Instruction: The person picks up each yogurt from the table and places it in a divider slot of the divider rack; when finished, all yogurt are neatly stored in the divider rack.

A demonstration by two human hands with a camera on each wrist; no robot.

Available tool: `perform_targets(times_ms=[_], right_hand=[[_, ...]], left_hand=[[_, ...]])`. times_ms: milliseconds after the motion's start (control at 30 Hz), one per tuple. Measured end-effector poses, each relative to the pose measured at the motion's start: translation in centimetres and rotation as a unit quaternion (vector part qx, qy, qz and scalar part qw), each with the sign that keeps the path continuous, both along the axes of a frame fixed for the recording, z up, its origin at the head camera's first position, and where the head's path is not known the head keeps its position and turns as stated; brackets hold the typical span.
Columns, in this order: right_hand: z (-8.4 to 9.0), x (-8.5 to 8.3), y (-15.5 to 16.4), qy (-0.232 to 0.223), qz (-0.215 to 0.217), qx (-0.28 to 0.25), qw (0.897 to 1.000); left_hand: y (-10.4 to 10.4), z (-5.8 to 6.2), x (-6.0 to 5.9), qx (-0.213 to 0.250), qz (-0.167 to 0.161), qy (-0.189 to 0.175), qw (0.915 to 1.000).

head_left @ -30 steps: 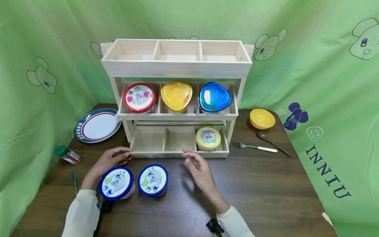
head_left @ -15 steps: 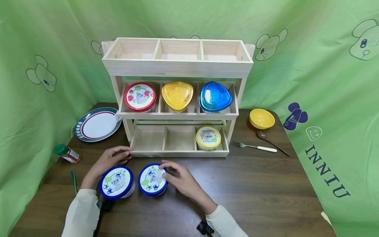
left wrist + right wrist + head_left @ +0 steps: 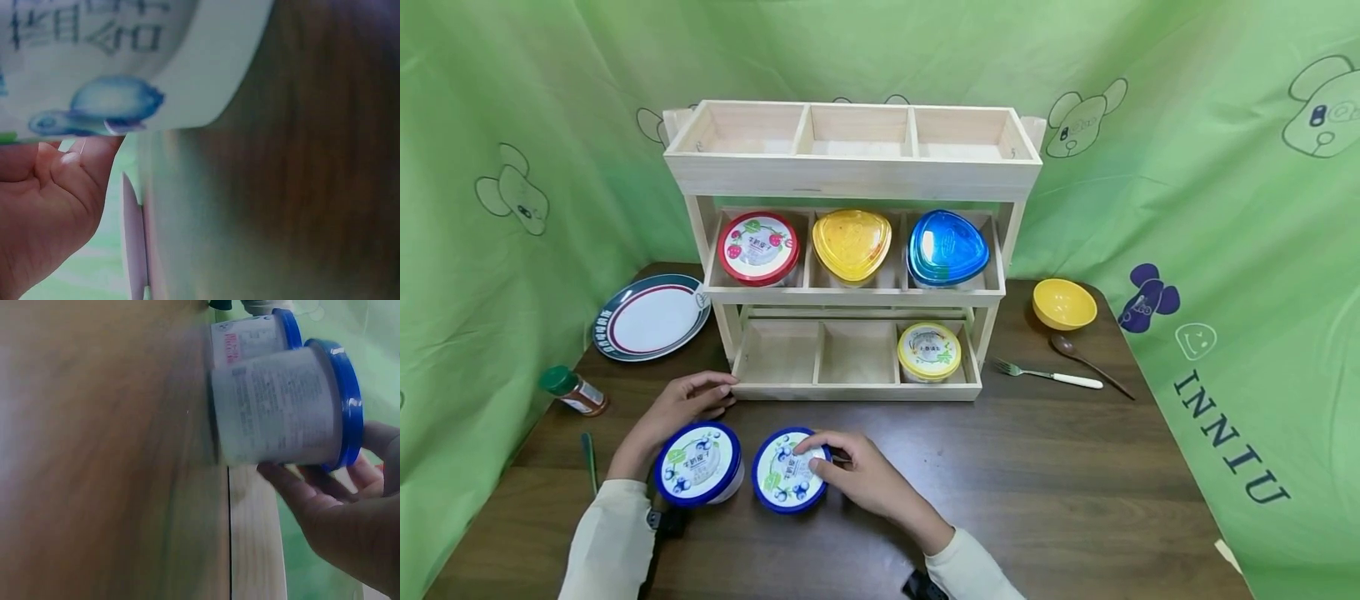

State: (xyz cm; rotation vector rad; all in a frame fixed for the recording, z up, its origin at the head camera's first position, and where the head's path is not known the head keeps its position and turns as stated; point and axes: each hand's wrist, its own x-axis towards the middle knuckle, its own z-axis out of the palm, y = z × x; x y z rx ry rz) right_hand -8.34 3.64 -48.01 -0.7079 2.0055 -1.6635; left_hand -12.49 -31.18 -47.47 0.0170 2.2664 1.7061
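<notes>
Two round tubs with blue lids and blueberry pictures stand on the table in the head view. My right hand [image 3: 867, 477] holds the right tub [image 3: 781, 482], index finger and thumb over its lid; in the right wrist view the fingers [image 3: 300, 490] also reach along the side of this tub [image 3: 275, 409]. The left hand [image 3: 688, 404] lies with relaxed fingers at the front left corner of the wooden shelf rack [image 3: 857, 392], behind the left tub [image 3: 695, 462]. That tub's printed side [image 3: 119, 69] covers part of the hand in the left wrist view.
In the rack's middle tier sit a red-lidded tub [image 3: 758, 248], a yellow-lidded one [image 3: 852, 245] and a blue-lidded one [image 3: 947, 247]. A yellow-lidded tub [image 3: 928, 352] is below. Plate [image 3: 651, 318] and spice jar [image 3: 574, 390] stand left; bowl [image 3: 1064, 305], spoon [image 3: 1090, 362] and fork [image 3: 1048, 374] right.
My right hand has moved left from the rack's front to the right blueberry tub and taken hold of it. That tub has shifted slightly toward me. The left hand has stayed in place.
</notes>
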Motion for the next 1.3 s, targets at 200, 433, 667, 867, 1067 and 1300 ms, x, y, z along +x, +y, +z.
perform_targets(times_ms=[200, 433, 667, 867, 1067, 1300], right_hand=[[0.0, 0.6, 3.2, -0.008, 0.016, -0.009, 1.000], [-0.2, 0.2, 7.7, 0.028, -0.041, -0.049, 0.998], [0.8, -0.6, 10.3, -0.009, -0.162, -0.057, 0.985], [1.6, -1.5, 10.5, -0.014, -0.210, -0.084, 0.974], [2.5, -2.5, 9.9, -0.034, -0.234, -0.135, 0.962], [3.7, -3.6, 8.8, -0.029, -0.252, -0.156, 0.954]], left_hand=[[0.0, 0.1, -0.1, 0.004, -0.001, -0.003, 1.0000], [-0.2, 0.1, -0.3, 0.005, -0.008, -0.001, 1.0000], [-0.2, 0.1, -0.2, 0.010, -0.006, -0.003, 0.9999], [-0.2, 0.1, -0.2, 0.009, -0.002, -0.002, 1.0000], [-0.1, 0.0, -0.1, 0.010, -0.003, -0.004, 0.9999], [-0.1, 0.0, 0.0, 0.011, -0.003, 0.000, 0.9999]])
